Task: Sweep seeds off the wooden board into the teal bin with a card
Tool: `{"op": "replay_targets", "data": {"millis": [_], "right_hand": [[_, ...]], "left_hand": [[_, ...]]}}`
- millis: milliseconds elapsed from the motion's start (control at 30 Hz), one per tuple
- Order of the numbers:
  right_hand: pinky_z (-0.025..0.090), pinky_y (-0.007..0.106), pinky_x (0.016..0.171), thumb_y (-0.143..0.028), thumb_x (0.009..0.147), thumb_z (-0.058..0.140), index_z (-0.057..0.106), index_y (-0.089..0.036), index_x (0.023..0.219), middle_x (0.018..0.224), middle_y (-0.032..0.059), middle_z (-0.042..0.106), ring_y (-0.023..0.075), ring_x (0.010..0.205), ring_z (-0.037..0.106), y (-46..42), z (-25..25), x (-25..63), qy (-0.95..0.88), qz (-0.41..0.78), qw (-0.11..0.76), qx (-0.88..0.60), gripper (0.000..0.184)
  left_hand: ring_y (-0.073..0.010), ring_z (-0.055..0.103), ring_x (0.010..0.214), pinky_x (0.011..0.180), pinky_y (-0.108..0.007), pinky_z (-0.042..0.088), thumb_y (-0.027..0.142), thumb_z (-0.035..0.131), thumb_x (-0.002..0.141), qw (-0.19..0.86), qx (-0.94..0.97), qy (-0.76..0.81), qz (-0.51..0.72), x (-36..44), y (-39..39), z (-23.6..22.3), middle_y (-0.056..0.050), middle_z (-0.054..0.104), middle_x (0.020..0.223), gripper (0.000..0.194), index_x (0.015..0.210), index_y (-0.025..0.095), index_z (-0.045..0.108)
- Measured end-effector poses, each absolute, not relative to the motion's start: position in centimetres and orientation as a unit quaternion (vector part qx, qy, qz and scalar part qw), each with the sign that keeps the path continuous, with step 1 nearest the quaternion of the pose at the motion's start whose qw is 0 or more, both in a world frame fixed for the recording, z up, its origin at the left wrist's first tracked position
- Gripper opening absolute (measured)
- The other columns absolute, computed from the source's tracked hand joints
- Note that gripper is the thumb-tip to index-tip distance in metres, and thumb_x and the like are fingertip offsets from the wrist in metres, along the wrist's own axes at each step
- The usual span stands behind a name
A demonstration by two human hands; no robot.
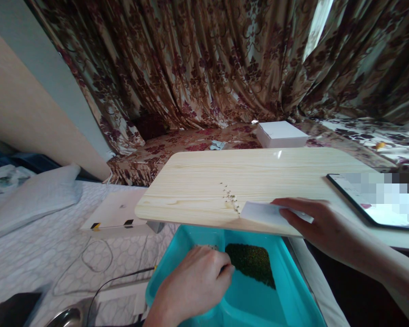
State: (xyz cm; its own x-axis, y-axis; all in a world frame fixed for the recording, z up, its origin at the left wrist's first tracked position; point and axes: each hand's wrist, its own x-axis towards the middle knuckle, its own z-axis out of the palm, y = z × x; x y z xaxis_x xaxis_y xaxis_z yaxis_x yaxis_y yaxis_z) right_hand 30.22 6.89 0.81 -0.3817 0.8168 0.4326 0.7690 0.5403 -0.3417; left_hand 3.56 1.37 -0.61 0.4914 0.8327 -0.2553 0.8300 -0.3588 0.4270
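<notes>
My right hand rests on the light wooden board and pinches a white card that lies flat near the board's front edge. A short line of small dark seeds lies on the board just left of the card. Below the board sits a turquoise plastic tray holding a heap of dark green seeds. My left hand reaches into the tray with its fingers curled together beside the heap; what they hold is hidden.
A tablet lies on the board's right end. A white box sits behind the board on flowered cloth, below heavy curtains. Another flat white box, a cable and a metal bowl lie on the bed at left.
</notes>
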Motion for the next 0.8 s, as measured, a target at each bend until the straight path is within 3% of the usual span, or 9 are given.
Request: {"op": "replay_targets", "data": {"millis": [800], "right_hand": [[0.060, 0.034, 0.066, -0.027, 0.089, 0.048, 0.076, -0.022, 0.101, 0.094, 0.0059, 0.079, 0.0233, 0.079, 0.075, 7.6, 0.8, 29.2, -0.826, 0.020, 0.301, -0.477, 0.031]], "left_hand": [[-0.0196, 0.062, 0.081, 0.071, -0.030, 0.035, 0.026, 0.038, 0.097, 0.262, 0.823, 0.504, 0.015, 3.3, 1.4, -0.6, -0.002, 0.069, 0.078, 0.035, 0.071, 0.020, 0.060]]}}
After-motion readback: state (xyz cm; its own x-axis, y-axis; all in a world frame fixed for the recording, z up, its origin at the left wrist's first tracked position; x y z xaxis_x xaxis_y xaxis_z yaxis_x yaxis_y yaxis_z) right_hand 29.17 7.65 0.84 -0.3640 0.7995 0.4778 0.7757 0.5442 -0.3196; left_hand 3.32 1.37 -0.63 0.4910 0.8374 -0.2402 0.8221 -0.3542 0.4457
